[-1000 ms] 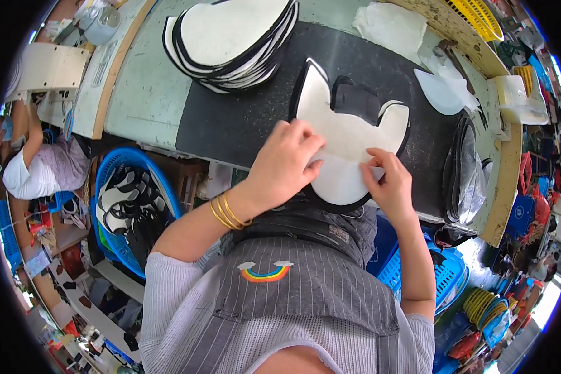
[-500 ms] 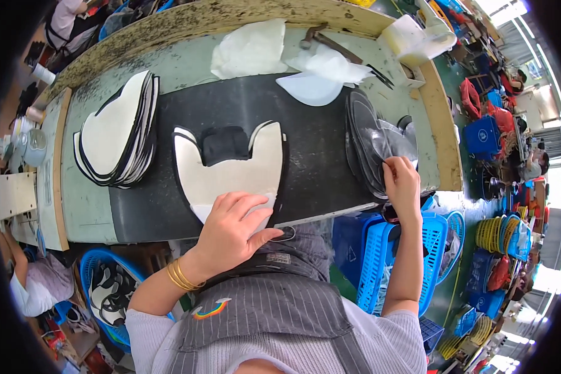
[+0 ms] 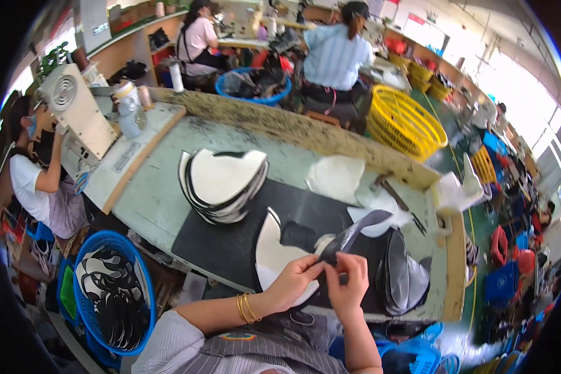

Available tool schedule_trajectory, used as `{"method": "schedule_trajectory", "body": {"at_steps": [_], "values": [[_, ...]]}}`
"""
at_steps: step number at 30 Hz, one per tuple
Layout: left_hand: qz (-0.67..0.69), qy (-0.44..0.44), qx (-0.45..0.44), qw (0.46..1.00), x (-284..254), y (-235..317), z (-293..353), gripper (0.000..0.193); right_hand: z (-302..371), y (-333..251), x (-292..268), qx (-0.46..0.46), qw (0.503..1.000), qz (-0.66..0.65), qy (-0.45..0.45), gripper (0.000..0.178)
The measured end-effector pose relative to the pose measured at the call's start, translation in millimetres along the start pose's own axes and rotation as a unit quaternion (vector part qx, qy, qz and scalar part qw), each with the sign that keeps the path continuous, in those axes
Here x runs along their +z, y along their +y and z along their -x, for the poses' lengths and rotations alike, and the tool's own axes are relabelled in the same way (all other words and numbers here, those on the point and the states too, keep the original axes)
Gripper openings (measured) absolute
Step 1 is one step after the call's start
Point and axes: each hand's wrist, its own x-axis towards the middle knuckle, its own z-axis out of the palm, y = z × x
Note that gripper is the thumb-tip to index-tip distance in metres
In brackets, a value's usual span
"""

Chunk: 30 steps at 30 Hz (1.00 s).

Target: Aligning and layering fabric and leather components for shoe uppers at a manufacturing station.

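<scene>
Figure: Two bare hands at a workbench, with a dark, glossy, curved piece [image 3: 358,230] raised between them above a white piece.
We see the left hand [image 3: 293,280], gold bangles at its wrist, with thumb and fingers pinched together at the near end of the dark piece; the right hand [image 3: 348,282] closes its fingertips on that same end, just beside the left, while the far end slants up and rightward. Below, we find the black-edged white piece [image 3: 280,258] on a black mat [image 3: 199,244], partly hidden by the left hand. Beyond it to the left stands a stack of white pieces [image 3: 224,177]; to the right of the hands lies a stack of dark pieces [image 3: 406,280]. Near the bench's far edge we note a hammer [image 3: 394,194].
</scene>
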Motion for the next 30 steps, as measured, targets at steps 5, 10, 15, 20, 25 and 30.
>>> {"method": "schedule_trajectory", "body": {"at_steps": [5,10,15,20,25,30], "values": [[-0.004,0.025,0.051,0.998,-9,27,13,0.018,-14,-20,5,-0.126,0.988,0.069,-0.048,0.025],[-0.019,0.018,0.076,0.997,-13,36,17,0.019,-25,-35,10,-0.179,0.973,0.124,-0.074,0.026],[-0.053,0.008,0.123,0.991,-14,37,20,0.018,-28,-40,9,-0.23,0.951,0.181,-0.096,0.031],[-0.123,0.019,0.158,0.98,-12,37,27,0.018,-33,-46,2,-0.243,0.951,0.156,-0.113,0.027],[-0.017,0.004,0.062,0.998,-12,31,23,0.015,-33,-42,0,-0.235,0.95,0.191,-0.082,0.02],[0.071,0.007,0.041,0.997,-17,22,16,0.018,-29,-41,-14,-0.009,0.997,0.072,-0.029,0.016]]}}
